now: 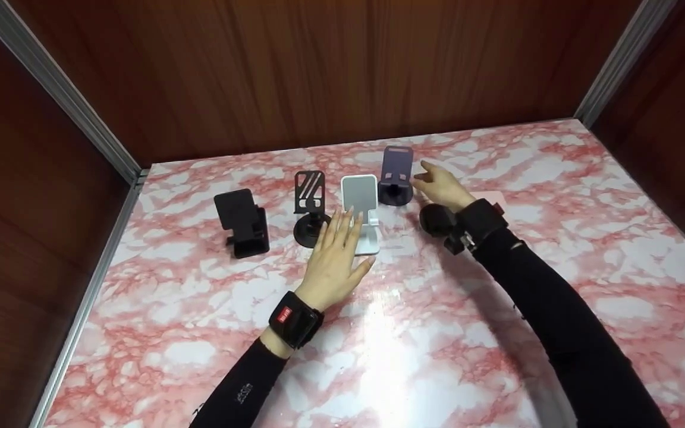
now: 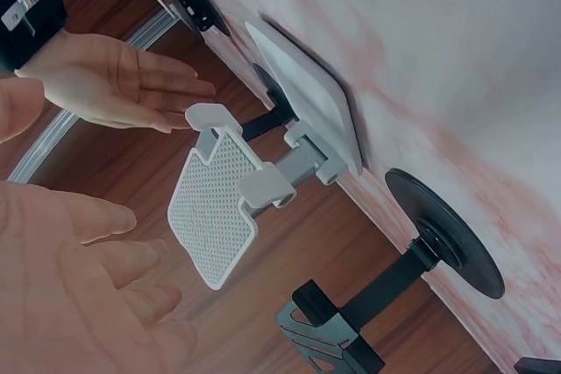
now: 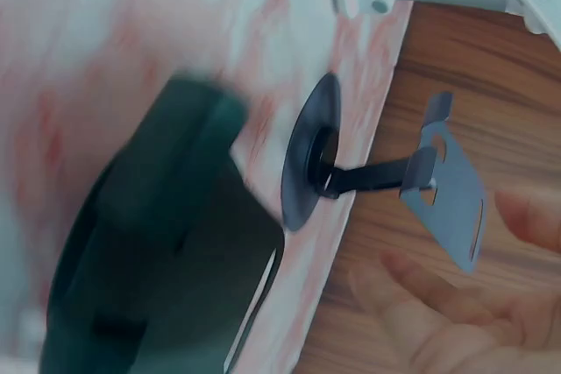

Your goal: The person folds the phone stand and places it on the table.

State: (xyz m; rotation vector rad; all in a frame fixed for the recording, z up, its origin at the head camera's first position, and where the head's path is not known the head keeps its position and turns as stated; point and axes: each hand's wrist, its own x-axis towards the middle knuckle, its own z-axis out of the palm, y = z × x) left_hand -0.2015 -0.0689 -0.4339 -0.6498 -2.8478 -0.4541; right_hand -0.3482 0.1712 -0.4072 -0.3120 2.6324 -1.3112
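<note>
A white phone stand (image 1: pixel 359 191) stands upright in the middle of a row. My left hand (image 1: pixel 333 264) is in front of its base, fingers straight; the left wrist view shows the palm apart from the stand (image 2: pixel 215 203). A purple-blue phone stand (image 1: pixel 397 167) on a round base stands to its right. My right hand (image 1: pixel 442 187) is beside that stand, thumb and fingers spread; the right wrist view shows a gap between fingertips and its plate (image 3: pixel 451 203). A black phone stand (image 1: pixel 310 193) with a slotted plate stands left of the white one.
At the left end stands a black folding phone stand (image 1: pixel 241 223). A dark object (image 1: pixel 436 220) is under my right wrist, blurred in the right wrist view; its kind is unclear. Something pink (image 1: pixel 493 197) shows partly behind that wrist. Wooden panels (image 1: pixel 348 71) enclose the marbled table (image 1: pixel 188 315).
</note>
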